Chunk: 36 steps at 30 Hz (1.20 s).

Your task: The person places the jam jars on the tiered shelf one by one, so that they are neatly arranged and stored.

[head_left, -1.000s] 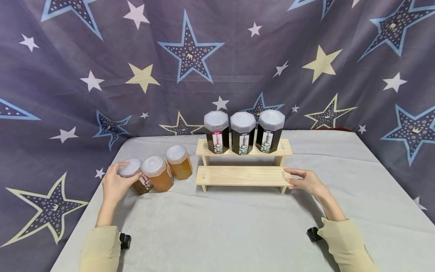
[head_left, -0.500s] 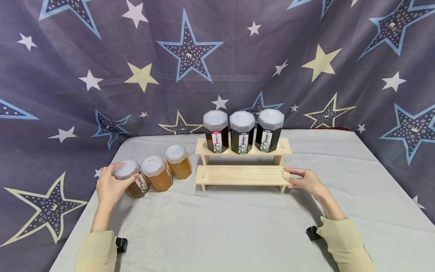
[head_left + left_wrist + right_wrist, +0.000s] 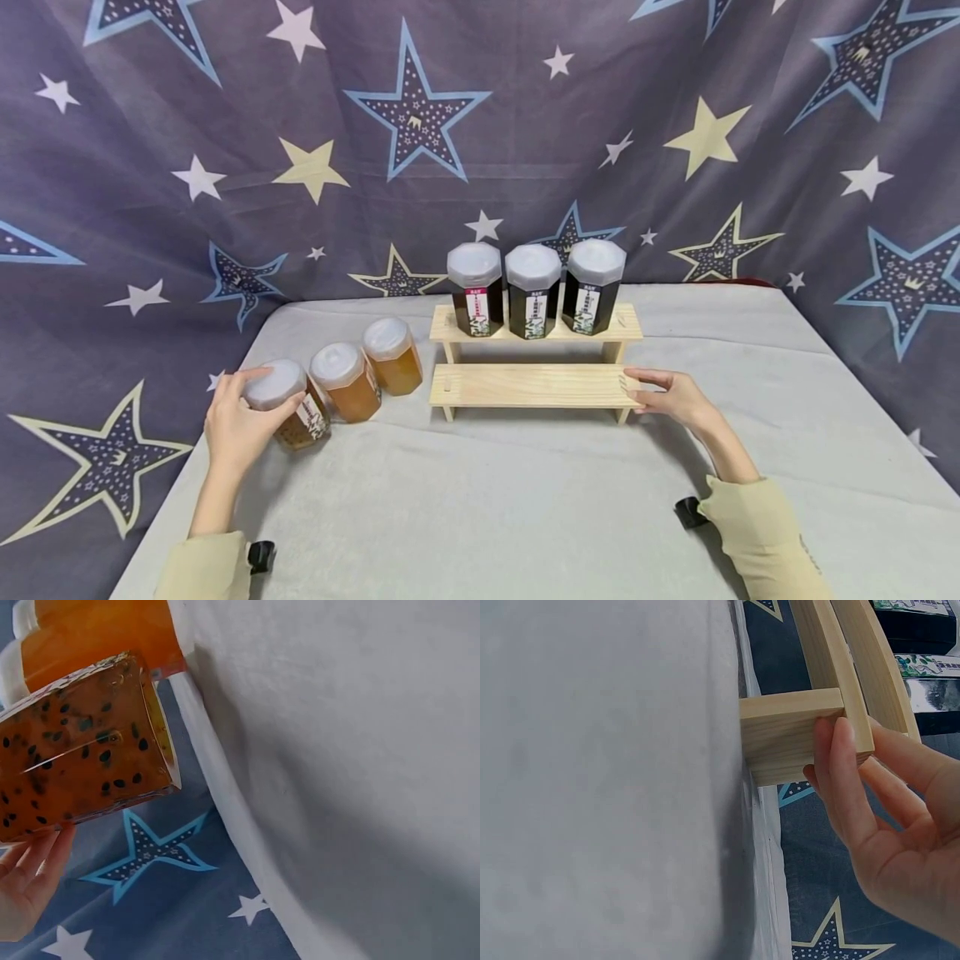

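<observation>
1. Main thing here is the white-lidded clear octagonal jar (image 3: 303,432) of brownish-amber stuff full of dark seeds. It's right in the left grip (image 3: 236,425), thumb and fingers hooked round the lid end. The left-wrist view shows a gap between its base and the tabletop edge, so I'd guess it's lifted, tilted a bit too.

2. Step in hand, imo: getting that jar up and away with the left grip while the other side steadies things. Next move calls for a firm hold up top, enough clearance from the neighbours, and then levelling the jar out.

3. Just right of the left grip there's an orange octagonal jar with a frosted white lid (image 3: 354,398), super close to the held one (can't tell if they touch). Slightly further right and back is a golden-amber octagonal jar with a white lid (image 3: 401,372).

4. Well over to the right, the right grip (image 3: 675,398) pinches the near end of the lower board on a pale two-tier wooden stand (image 3: 517,385). Behind and left of that grip, three near-black octagonal jars with white lids (image 3: 534,279) stand upright on the upper board.

5. Under everything: white cloth-covered tabletop (image 3: 450,508). Behind both grips hangs a purple-grey star-print curtain (image 3: 525,125).
</observation>
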Each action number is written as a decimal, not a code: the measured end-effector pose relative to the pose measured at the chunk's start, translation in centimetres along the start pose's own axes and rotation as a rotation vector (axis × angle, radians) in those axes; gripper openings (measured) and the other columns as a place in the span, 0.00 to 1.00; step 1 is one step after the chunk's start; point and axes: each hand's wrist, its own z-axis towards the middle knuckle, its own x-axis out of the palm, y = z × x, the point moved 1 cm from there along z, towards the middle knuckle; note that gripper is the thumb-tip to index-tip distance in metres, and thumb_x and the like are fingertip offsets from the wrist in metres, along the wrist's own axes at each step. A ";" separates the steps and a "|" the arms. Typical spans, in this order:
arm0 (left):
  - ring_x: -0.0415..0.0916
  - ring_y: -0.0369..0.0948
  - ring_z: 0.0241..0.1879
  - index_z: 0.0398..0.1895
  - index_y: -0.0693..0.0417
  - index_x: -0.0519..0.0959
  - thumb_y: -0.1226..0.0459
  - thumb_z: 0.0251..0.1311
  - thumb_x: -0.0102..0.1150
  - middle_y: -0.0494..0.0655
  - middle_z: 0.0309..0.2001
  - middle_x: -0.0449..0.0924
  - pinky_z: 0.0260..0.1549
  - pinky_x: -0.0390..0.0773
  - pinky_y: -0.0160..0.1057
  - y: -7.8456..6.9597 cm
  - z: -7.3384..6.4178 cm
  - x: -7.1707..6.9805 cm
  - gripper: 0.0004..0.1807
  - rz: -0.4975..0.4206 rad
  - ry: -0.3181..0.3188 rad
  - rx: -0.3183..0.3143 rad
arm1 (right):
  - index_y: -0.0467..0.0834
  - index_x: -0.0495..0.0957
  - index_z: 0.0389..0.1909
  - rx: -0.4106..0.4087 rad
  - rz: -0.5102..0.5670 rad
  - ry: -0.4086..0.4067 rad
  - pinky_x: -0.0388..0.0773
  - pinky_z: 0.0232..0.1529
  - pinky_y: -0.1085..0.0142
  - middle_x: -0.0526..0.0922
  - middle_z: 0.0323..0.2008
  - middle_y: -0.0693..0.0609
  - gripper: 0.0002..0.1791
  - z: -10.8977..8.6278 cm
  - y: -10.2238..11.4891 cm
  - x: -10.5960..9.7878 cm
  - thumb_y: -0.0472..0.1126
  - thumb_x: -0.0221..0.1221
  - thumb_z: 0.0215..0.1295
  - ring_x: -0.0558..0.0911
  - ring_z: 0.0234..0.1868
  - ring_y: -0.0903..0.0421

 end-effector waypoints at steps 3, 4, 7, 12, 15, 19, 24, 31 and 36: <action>0.69 0.55 0.38 0.40 0.57 0.75 0.63 0.30 0.72 0.56 0.36 0.68 0.34 0.65 0.52 -0.4 -0.4 -0.2 0.27 -0.012 -0.002 0.012 | 0.23 0.60 0.56 -0.002 -0.002 0.007 0.77 0.35 0.64 0.64 0.53 0.25 0.27 0.0 0.0 0.0 0.29 0.55 0.57 0.81 0.28 0.61; 0.69 0.53 0.38 0.40 0.57 0.75 0.63 0.29 0.73 0.56 0.36 0.68 0.34 0.65 0.51 -0.5 -0.5 -0.2 0.27 -0.017 -0.004 0.016 | 0.23 0.60 0.56 -0.004 -0.003 0.010 0.78 0.35 0.64 0.64 0.53 0.25 0.27 0.1 -0.1 0.0 0.30 0.54 0.57 0.81 0.28 0.61; 0.69 0.51 0.39 0.40 0.57 0.76 0.63 0.28 0.73 0.54 0.36 0.69 0.34 0.64 0.49 -0.6 -0.7 -0.2 0.28 -0.039 -0.004 0.027 | 0.23 0.60 0.56 -0.011 -0.006 0.015 0.78 0.35 0.64 0.65 0.52 0.25 0.27 0.1 -0.1 -0.1 0.30 0.54 0.58 0.81 0.29 0.61; 0.68 0.41 0.38 0.41 0.39 0.77 0.54 0.19 0.77 0.41 0.38 0.71 0.33 0.63 0.34 6.7 -0.5 3.0 0.34 -0.051 -0.083 0.089 | 0.23 0.59 0.56 -0.009 -0.007 0.017 0.78 0.35 0.64 0.65 0.52 0.25 0.27 0.1 -0.2 -0.1 0.30 0.54 0.58 0.81 0.29 0.61; 0.68 0.39 0.36 0.41 0.41 0.77 0.55 0.18 0.77 0.42 0.39 0.73 0.29 0.63 0.30 6.9 -0.8 3.0 0.34 -0.135 -0.073 0.115 | 0.23 0.59 0.56 -0.009 -0.005 0.019 0.78 0.35 0.64 0.65 0.52 0.26 0.27 0.1 -0.2 -0.1 0.30 0.54 0.58 0.81 0.29 0.61; 0.67 0.35 0.35 0.40 0.43 0.78 0.55 0.17 0.78 0.42 0.37 0.73 0.25 0.64 0.26 5.8 -1.1 2.8 0.34 -0.165 -0.059 0.130 | 0.23 0.59 0.56 -0.008 0.002 0.020 0.78 0.35 0.64 0.65 0.52 0.26 0.27 0.1 -0.2 -0.1 0.30 0.54 0.58 0.81 0.29 0.61; 0.65 0.33 0.35 0.42 0.38 0.77 0.52 0.15 0.78 0.38 0.37 0.70 0.25 0.62 0.26 6.8 -1.4 3.7 0.37 -0.106 -0.042 0.119 | 0.23 0.59 0.56 -0.012 0.007 0.023 0.78 0.35 0.64 0.65 0.53 0.26 0.27 0.1 -0.3 -0.1 0.30 0.54 0.58 0.81 0.29 0.61; 0.66 0.33 0.35 0.43 0.39 0.77 0.51 0.19 0.77 0.38 0.36 0.70 0.26 0.63 0.25 3.7 -2.0 3.1 0.35 -0.156 0.018 0.155 | 0.23 0.59 0.56 -0.015 0.005 0.024 0.77 0.35 0.64 0.66 0.51 0.26 0.27 0.0 -0.2 -0.1 0.30 0.55 0.57 0.81 0.29 0.61; 0.66 0.33 0.35 0.42 0.47 0.77 0.61 0.21 0.77 0.41 0.36 0.70 0.28 0.63 0.27 -0.7 -2.5 2.0 0.33 -0.279 0.036 0.165 | 0.23 0.60 0.55 -0.006 -0.010 0.009 0.78 0.35 0.64 0.66 0.51 0.26 0.27 0.1 -0.2 0.0 0.30 0.55 0.57 0.81 0.28 0.61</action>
